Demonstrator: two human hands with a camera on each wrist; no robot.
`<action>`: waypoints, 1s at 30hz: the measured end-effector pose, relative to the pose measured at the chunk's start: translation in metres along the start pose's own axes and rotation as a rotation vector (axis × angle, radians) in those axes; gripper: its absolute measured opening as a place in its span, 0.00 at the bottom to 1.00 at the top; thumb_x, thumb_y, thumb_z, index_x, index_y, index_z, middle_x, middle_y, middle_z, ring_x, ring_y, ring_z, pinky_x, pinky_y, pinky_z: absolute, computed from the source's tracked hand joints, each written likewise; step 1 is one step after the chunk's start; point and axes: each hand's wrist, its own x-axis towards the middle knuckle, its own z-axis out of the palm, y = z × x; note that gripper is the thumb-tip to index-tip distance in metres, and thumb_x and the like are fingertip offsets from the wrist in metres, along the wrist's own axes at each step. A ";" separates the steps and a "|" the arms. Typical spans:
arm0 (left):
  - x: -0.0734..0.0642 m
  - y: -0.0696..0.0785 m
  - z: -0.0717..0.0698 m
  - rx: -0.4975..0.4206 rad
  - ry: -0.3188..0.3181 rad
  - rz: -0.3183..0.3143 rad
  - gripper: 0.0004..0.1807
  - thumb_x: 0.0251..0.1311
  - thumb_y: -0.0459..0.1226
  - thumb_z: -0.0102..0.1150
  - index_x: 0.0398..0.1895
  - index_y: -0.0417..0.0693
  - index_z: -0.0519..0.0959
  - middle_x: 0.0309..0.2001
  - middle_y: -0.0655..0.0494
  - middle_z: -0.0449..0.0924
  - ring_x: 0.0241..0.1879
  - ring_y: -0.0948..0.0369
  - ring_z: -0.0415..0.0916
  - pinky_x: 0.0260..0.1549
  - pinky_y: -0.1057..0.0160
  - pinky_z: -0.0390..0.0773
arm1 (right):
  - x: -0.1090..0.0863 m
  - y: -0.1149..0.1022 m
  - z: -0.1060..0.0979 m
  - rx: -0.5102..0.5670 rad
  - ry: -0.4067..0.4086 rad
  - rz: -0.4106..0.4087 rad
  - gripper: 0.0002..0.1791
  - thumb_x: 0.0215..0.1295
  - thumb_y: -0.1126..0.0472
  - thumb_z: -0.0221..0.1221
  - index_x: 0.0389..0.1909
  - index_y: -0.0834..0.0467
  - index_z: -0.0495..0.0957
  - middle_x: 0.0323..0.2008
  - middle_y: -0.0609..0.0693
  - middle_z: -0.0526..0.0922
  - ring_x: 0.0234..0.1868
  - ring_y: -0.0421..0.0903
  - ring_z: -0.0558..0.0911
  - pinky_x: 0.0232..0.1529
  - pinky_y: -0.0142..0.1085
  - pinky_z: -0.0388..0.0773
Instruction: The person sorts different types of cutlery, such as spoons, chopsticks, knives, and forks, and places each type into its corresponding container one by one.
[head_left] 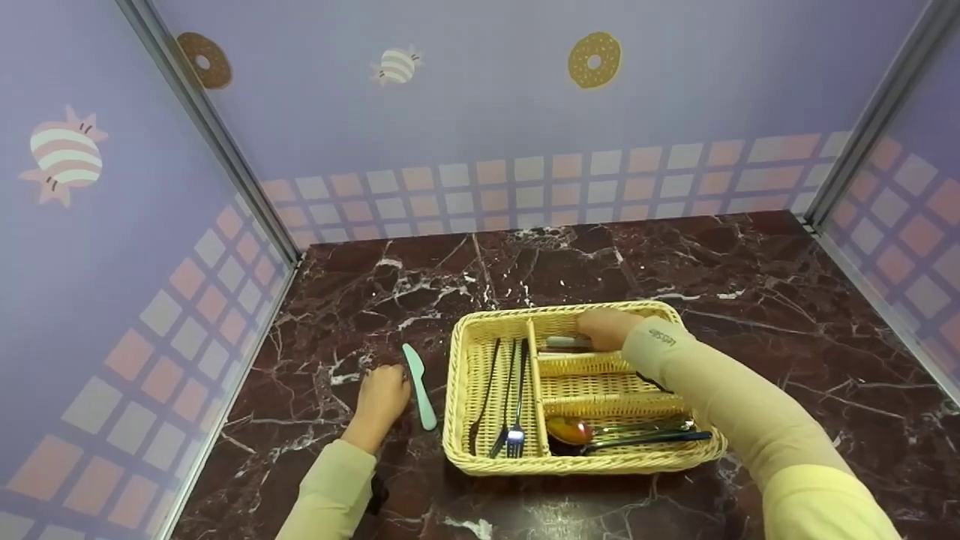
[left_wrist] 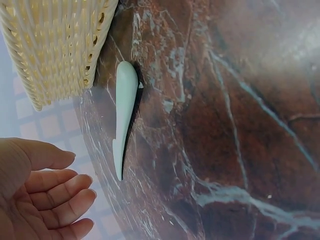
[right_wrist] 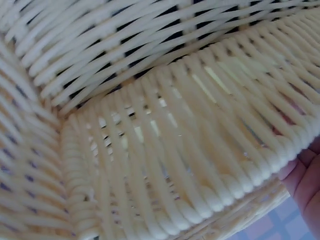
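A pale green knife lies on the dark marbled table, left of a woven cutlery basket. My left hand is just left of that knife, apart from it; the left wrist view shows the fingers loosely bent around nothing. My right hand reaches into the basket's back right compartment, beside a pale grey handle. Its fingertips are hidden there, and the right wrist view shows only part of the hand behind a woven divider.
Several dark forks lie in the basket's left compartment. A gold spoon and darker cutlery fill the front right one. Patterned panels enclose the table at the back and both sides.
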 end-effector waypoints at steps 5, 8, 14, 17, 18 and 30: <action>0.000 0.005 -0.004 0.001 0.019 0.025 0.03 0.44 0.26 0.59 0.18 0.34 0.76 0.19 0.41 0.76 0.21 0.45 0.75 0.22 0.49 0.74 | -0.009 -0.003 -0.023 0.086 -0.031 0.068 0.05 0.48 0.72 0.59 0.26 0.61 0.79 0.22 0.51 0.79 0.20 0.44 0.71 0.22 0.36 0.71; 0.004 0.015 -0.008 -0.007 0.038 0.062 0.02 0.44 0.26 0.60 0.20 0.33 0.77 0.20 0.41 0.76 0.21 0.45 0.75 0.21 0.49 0.74 | -0.020 -0.007 -0.042 0.095 -0.021 0.084 0.06 0.49 0.72 0.58 0.27 0.60 0.78 0.25 0.52 0.80 0.22 0.44 0.74 0.24 0.37 0.73; 0.019 0.057 -0.019 -0.083 0.140 0.193 0.06 0.45 0.28 0.62 0.28 0.33 0.80 0.25 0.42 0.80 0.26 0.48 0.78 0.27 0.53 0.77 | -0.044 -0.021 -0.067 0.093 0.013 0.030 0.02 0.51 0.71 0.59 0.25 0.61 0.78 0.24 0.52 0.79 0.21 0.43 0.74 0.23 0.36 0.73; 0.027 0.092 -0.024 -0.168 0.179 0.291 0.06 0.46 0.28 0.62 0.29 0.34 0.80 0.27 0.44 0.80 0.28 0.49 0.78 0.30 0.55 0.78 | -0.052 -0.028 -0.072 0.071 -0.008 0.003 0.02 0.52 0.70 0.59 0.24 0.61 0.78 0.22 0.51 0.78 0.19 0.41 0.71 0.21 0.33 0.70; 0.030 0.105 -0.025 -0.202 0.160 0.318 0.07 0.47 0.29 0.62 0.31 0.34 0.80 0.29 0.43 0.80 0.30 0.49 0.78 0.33 0.55 0.78 | -0.054 -0.031 -0.072 0.062 -0.020 -0.010 0.03 0.52 0.71 0.59 0.24 0.61 0.78 0.21 0.50 0.78 0.19 0.40 0.70 0.20 0.32 0.69; 0.050 0.199 0.000 -0.434 -0.276 0.301 0.07 0.57 0.33 0.55 0.33 0.40 0.82 0.31 0.51 0.81 0.27 0.63 0.73 0.28 0.71 0.74 | -0.068 -0.043 -0.062 0.048 -0.057 -0.090 0.06 0.48 0.73 0.59 0.22 0.59 0.76 0.20 0.48 0.76 0.19 0.40 0.69 0.20 0.30 0.67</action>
